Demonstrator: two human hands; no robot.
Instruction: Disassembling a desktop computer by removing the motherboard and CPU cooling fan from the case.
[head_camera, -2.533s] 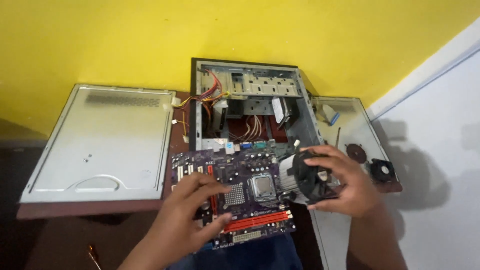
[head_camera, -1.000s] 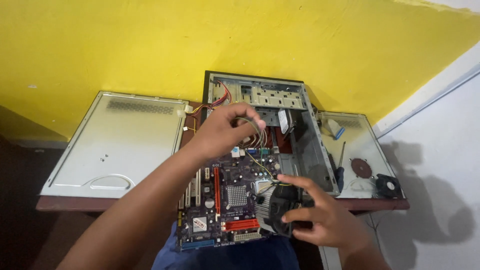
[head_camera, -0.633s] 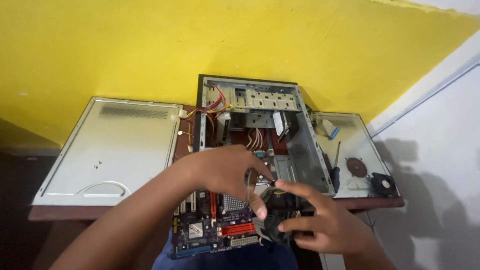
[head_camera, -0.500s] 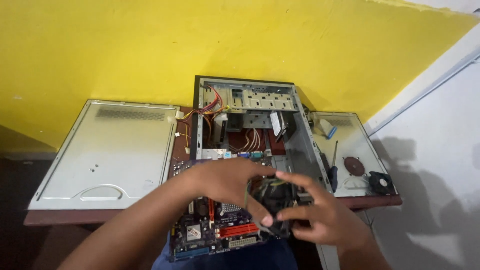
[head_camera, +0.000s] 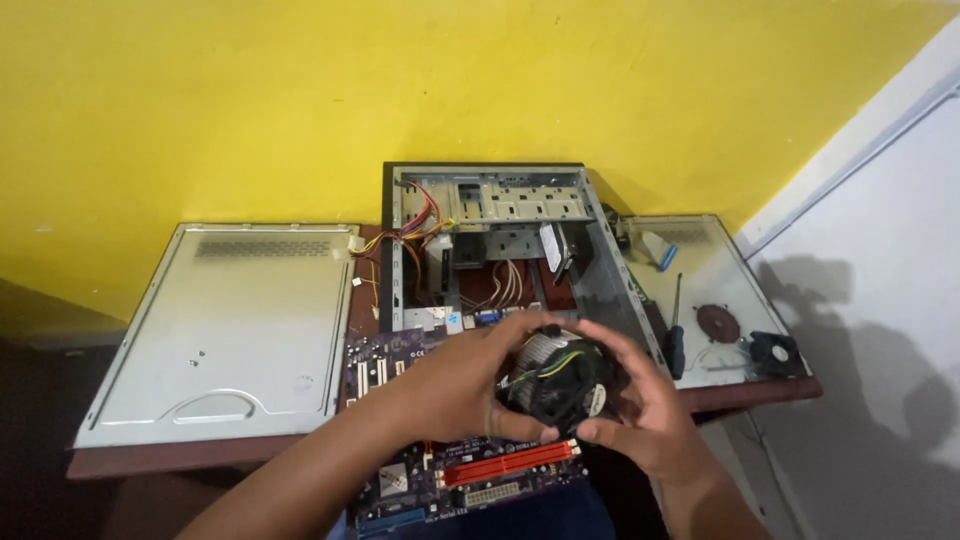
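Hands meet over the motherboard (head_camera: 470, 470), both clamped on the black cooler fan (head_camera: 562, 385) with its silver heatsink. Left hand (head_camera: 455, 385) wraps the fan's left side, fingers closed around it; right hand (head_camera: 645, 415) cups it from the right and below. Fan sits just above the board's upper right part, near the red memory slots (head_camera: 510, 463). Behind stands the open computer case (head_camera: 490, 250). Grey side panel (head_camera: 225, 330) lies left on the bench (head_camera: 750, 392); a screwdriver (head_camera: 675, 335) lies right
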